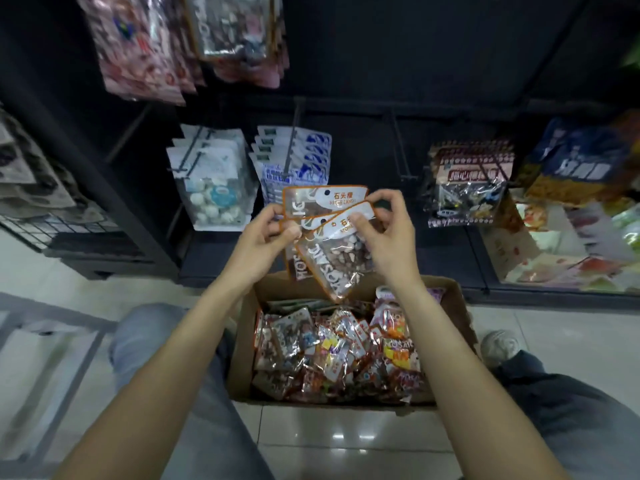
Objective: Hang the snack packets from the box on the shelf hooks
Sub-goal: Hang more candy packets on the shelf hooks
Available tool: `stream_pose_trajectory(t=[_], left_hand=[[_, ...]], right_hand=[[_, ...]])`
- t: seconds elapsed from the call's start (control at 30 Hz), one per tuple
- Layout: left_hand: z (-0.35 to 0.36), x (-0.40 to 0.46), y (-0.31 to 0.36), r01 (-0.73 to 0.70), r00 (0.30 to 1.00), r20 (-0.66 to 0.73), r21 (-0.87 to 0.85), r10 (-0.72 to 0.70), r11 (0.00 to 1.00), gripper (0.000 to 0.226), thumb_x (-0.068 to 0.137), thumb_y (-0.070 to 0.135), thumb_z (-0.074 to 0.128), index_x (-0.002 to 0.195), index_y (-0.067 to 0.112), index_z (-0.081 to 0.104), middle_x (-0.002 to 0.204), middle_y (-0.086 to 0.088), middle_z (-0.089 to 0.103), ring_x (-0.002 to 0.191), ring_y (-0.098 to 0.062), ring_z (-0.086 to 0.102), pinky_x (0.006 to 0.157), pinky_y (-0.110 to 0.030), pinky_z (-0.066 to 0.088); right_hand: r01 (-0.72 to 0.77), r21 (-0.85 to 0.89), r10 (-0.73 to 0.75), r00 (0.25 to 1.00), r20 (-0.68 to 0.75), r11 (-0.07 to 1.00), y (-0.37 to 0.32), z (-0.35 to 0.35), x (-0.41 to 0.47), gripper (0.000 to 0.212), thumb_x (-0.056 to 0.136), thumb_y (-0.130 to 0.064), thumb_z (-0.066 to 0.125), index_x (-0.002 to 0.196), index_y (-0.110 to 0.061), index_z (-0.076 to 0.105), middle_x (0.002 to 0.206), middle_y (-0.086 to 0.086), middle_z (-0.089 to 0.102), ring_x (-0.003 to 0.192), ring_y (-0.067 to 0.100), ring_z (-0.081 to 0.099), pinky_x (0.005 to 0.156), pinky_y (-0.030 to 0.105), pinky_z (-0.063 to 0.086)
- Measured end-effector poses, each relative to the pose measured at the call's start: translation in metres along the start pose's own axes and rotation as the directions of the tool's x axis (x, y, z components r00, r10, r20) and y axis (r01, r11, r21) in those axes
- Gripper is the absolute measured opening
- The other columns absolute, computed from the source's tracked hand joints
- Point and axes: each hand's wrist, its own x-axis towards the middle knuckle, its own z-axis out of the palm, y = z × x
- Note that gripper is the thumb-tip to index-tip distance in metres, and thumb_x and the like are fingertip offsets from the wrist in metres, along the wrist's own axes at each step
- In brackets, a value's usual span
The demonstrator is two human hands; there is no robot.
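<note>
Above the open cardboard box, both arms reach forward: the left hand and right hand pinch orange-edged clear snack packets of brown-and-white candy, fanned below the shelf hooks.

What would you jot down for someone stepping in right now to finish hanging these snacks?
Left hand: pinches the left edge of the orange-trimmed stone candy packets.
Right hand: pinches the top of the front packet of that bunch, near its hang hole.
The bunch is held above the cardboard box, in front of the shelf, on no hook yet.
Done: several hooks already carry other packets, such as the blue-and-white ones.
Left: hang the held packets, perhaps on the bare hook to the right, then work through the box, which is still full of packets.
</note>
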Motion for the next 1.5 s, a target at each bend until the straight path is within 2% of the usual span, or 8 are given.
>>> stream_pose_trajectory(t=[0.17,0.3,0.53,0.73,1.07,1.23,1.37,1.5], left_hand=[[-0.023,0.013,0.033,-0.091,0.993,-0.07,0.044,0.094,0.995,0.03,0.094,0.004,0.054,0.108,0.03,0.054,0.087,0.006,0.069,0.083,-0.01,0.065,0.081,-0.035,0.05],[-0.049,0.032,0.065,-0.142,0.962,-0.226,0.071,0.154,0.987,0.015,0.096,0.021,0.054,0.095,0.032,0.064,0.085,0.012,0.068,0.084,-0.01,0.063,0.083,-0.039,0.05],[-0.115,0.094,0.112,-0.256,0.843,-0.502,-0.062,0.191,0.965,0.011,0.093,0.026,0.059,0.094,0.021,0.068,0.091,0.004,0.069,0.091,-0.011,0.063,0.088,-0.034,0.05],[-0.13,0.148,0.136,-0.266,0.812,-0.531,0.033,0.242,0.963,0.026,0.088,0.032,0.065,0.071,0.017,0.053,0.078,-0.002,0.062,0.079,-0.016,0.062,0.071,-0.029,0.048],[-0.146,0.2,0.14,-0.184,0.804,-0.499,0.31,0.325,0.933,0.024,0.091,0.038,0.059,0.085,0.015,0.063,0.086,-0.006,0.069,0.085,-0.024,0.066,0.08,-0.042,0.052],[-0.141,0.224,0.147,-0.13,0.717,-0.545,0.508,0.435,0.851,0.018,0.089,0.035,0.063,0.094,0.019,0.067,0.087,0.011,0.065,0.081,-0.008,0.059,0.069,-0.023,0.046],[-0.139,0.241,0.159,-0.059,0.708,-0.535,0.607,0.462,0.793,0.017,0.089,0.022,0.064,0.105,0.02,0.067,0.099,0.006,0.069,0.087,-0.012,0.063,0.076,-0.026,0.05],[-0.137,0.224,0.154,-0.172,0.647,-0.554,0.564,0.524,0.808,0.028,0.086,0.017,0.066,0.112,0.02,0.058,0.113,0.007,0.058,0.104,-0.01,0.054,0.093,-0.027,0.045]], right_hand=[[-0.054,-0.033,0.055,0.997,0.058,0.998,-0.039,0.018,0.039,0.028,0.086,-0.022,0.07,0.112,-0.024,0.063,0.095,-0.003,0.072,0.086,0.01,0.068,0.072,0.031,0.053],[0.049,-0.117,-0.04,0.996,0.076,0.992,-0.081,0.042,0.073,0.004,0.086,-0.024,0.069,0.089,-0.024,0.069,0.083,-0.008,0.072,0.079,0.007,0.067,0.07,0.026,0.051],[0.276,-0.273,-0.24,0.958,0.159,0.922,-0.147,0.099,0.13,0.014,0.09,-0.022,0.063,0.1,-0.013,0.069,0.08,-0.009,0.063,0.074,0.006,0.056,0.058,0.017,0.037],[0.308,-0.36,-0.292,0.951,0.099,0.881,-0.171,0.119,0.179,0.021,0.092,-0.019,0.058,0.107,-0.009,0.069,0.102,0.004,0.068,0.097,0.019,0.062,0.074,0.023,0.041],[0.294,-0.439,-0.304,0.951,0.049,0.849,-0.171,0.127,0.213,0.023,0.095,-0.015,0.049,0.099,-0.002,0.067,0.091,0.008,0.062,0.082,0.018,0.053,0.061,0.021,0.031],[0.229,-0.433,-0.257,0.966,-0.006,0.872,-0.168,0.131,0.226,0.021,0.094,-0.014,0.05,0.101,-0.006,0.068,0.098,0.01,0.067,0.086,0.018,0.055,0.066,0.022,0.034],[0.216,-0.319,-0.25,0.965,-0.072,0.923,-0.163,0.124,0.224,0.02,0.095,-0.016,0.054,0.109,-0.008,0.065,0.102,0.007,0.067,0.093,0.017,0.059,0.075,0.025,0.044],[0.216,-0.221,-0.239,0.968,-0.082,0.951,-0.153,0.109,0.215,0.011,0.093,-0.017,0.058,0.1,-0.015,0.066,0.091,-0.002,0.065,0.086,0.011,0.061,0.068,0.02,0.044]])
